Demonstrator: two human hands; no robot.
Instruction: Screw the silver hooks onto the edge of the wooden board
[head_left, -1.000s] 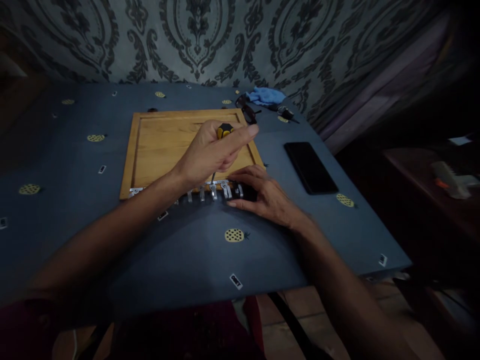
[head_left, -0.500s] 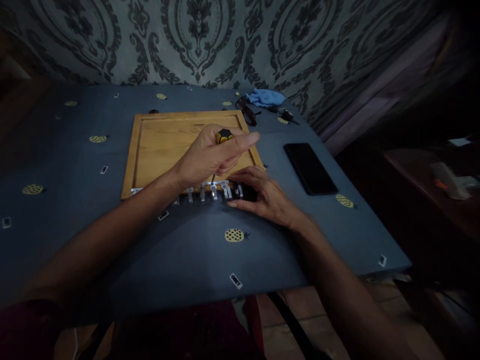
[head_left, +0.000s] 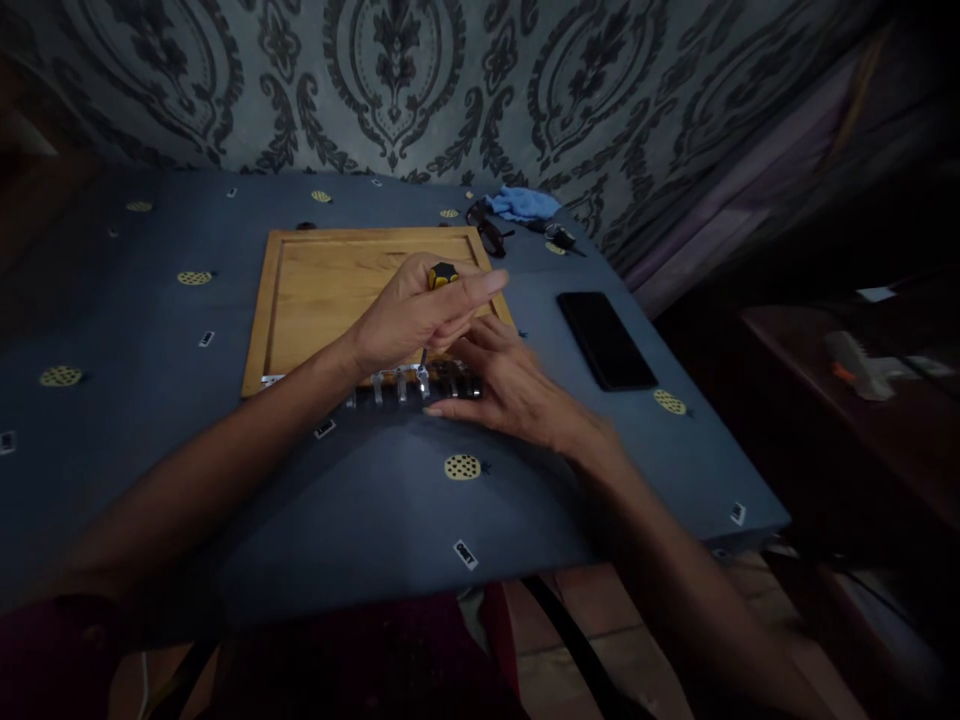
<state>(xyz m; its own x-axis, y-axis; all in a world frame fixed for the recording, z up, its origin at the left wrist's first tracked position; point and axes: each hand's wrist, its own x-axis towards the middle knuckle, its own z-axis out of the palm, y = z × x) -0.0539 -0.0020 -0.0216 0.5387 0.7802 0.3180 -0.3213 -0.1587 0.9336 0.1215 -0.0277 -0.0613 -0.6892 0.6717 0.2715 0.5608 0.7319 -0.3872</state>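
Note:
My left hand (head_left: 412, 315) is closed around a screwdriver (head_left: 443, 274) with a black and yellow handle. It stands nearly upright, its shaft tip at a metal hook rail (head_left: 401, 384) along the near edge of a framed wooden board (head_left: 330, 275). Several hooks hang from the rail toward me. At the rail's right end, my right hand (head_left: 510, 385) curls around it, fingers on the board side and thumb in front of the hooks. My left forearm covers part of the rail's left half, and my right fingers hide its right end.
A blue patterned cloth covers the table (head_left: 150, 330). A black phone (head_left: 606, 340) lies right of the board. Behind it are sunglasses (head_left: 489, 230), a blue cloth (head_left: 525, 203) and a dark key-like item (head_left: 560, 236). A patterned wall covering (head_left: 397, 80) rises behind the table.
My right hand has slid left along the rail, its thumb nearer the screwdriver tip. The left hand keeps its grip on the screwdriver. The whole view has shifted slightly.

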